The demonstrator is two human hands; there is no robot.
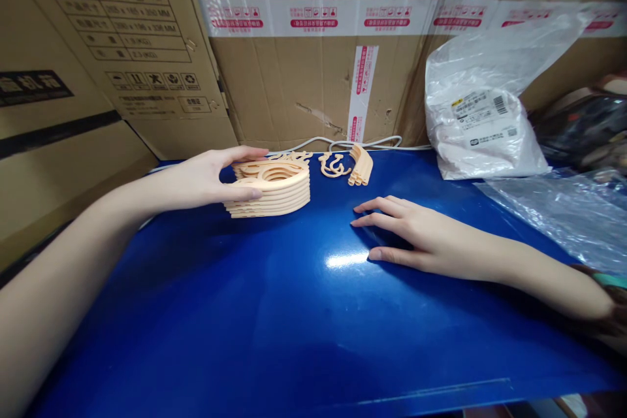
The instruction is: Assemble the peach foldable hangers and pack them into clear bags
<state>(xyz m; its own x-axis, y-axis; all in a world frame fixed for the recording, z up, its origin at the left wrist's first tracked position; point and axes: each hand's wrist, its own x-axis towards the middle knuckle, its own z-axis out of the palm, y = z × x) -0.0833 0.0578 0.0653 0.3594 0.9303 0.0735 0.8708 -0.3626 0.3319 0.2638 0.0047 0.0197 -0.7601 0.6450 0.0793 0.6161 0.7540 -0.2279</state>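
On the blue table (274, 313) a neat stack of cream plastic clothes-hanger parts (274, 199) lies at the centre left. My left hand (215, 173) grips this stack from its left side, thumb along the near edge and fingers at the far side. Just behind it are several loose cream hooks (336, 166), some partly hidden by the stack. A small bundle of curved cream bars (361, 166) sits to the right of the hooks. My right hand (404, 232) rests over the tabletop in front of the bars, fingers apart, holding nothing.
Large cardboard boxes (289, 78) stand along the back and left. A white cable (313, 141) runs along the table's rear edge. At the back right are a white plastic mailing bag (482, 124) and a clear plastic sheet (578, 215).
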